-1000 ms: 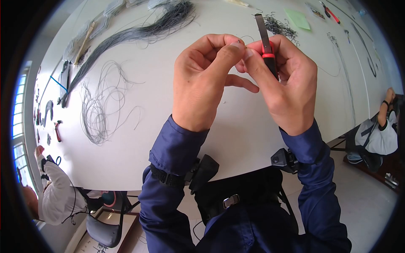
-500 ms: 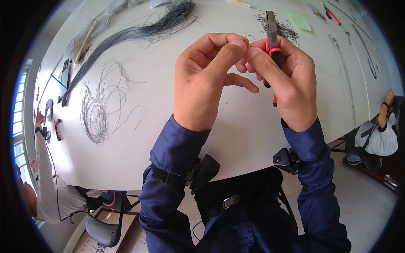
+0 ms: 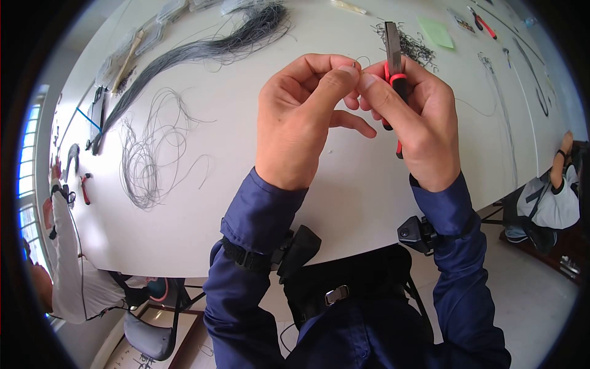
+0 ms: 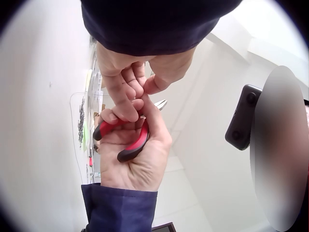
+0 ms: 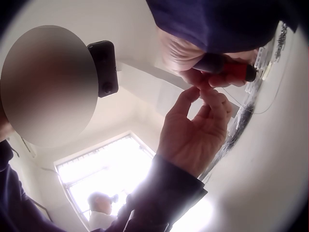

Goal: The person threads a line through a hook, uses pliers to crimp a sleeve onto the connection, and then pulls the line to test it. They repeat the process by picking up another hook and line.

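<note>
My left hand [image 3: 292,123] pinches a tiny piece between thumb and index finger, its kind hidden by the fingertips. A thin line [image 3: 365,58] makes a small loop just above those fingertips, and a longer stretch of line [image 5: 270,111] hangs in a curve in the right wrist view. With thumb and fingertips meeting the left ones, my right hand [image 3: 424,123] also holds red and black pliers [image 3: 393,46] across its palm. Their metal nose points up and away from me. In the left wrist view the two pliers handles [image 4: 136,145] lie spread against the right palm.
Beyond the right hand lies a heap of small black hooks [image 3: 418,49] beside a green paper [image 3: 435,32]. A long grey bundle of line [image 3: 184,55] and a loose tangle [image 3: 150,154] lie left on the white table [image 3: 246,240]. Other people sit at both sides.
The pliers have turned in my right hand, so their lower handle now shows below the palm. The small loop of line stands out more above the fingertips. My hands otherwise stay close together.
</note>
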`<action>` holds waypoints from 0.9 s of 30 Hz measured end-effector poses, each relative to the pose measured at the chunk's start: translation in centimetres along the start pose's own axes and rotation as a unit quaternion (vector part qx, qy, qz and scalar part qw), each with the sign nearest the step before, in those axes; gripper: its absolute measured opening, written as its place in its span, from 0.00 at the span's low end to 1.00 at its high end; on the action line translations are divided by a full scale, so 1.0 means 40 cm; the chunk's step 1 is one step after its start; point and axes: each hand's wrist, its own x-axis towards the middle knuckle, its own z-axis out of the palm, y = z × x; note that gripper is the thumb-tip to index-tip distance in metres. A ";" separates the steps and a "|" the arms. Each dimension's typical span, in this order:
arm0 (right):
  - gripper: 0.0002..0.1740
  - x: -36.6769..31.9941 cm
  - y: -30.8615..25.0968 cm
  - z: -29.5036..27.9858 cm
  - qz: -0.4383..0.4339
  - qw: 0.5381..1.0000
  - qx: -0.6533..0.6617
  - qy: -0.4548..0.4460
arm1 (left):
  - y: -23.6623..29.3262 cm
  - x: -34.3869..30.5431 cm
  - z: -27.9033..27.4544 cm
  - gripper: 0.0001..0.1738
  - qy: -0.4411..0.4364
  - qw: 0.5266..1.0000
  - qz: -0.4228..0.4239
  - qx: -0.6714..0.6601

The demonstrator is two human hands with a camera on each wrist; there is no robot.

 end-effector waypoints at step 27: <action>0.29 0.008 -0.001 -0.003 0.125 0.987 -0.049 -0.088 | 0.008 0.011 -0.003 0.09 0.128 0.955 0.163 0.210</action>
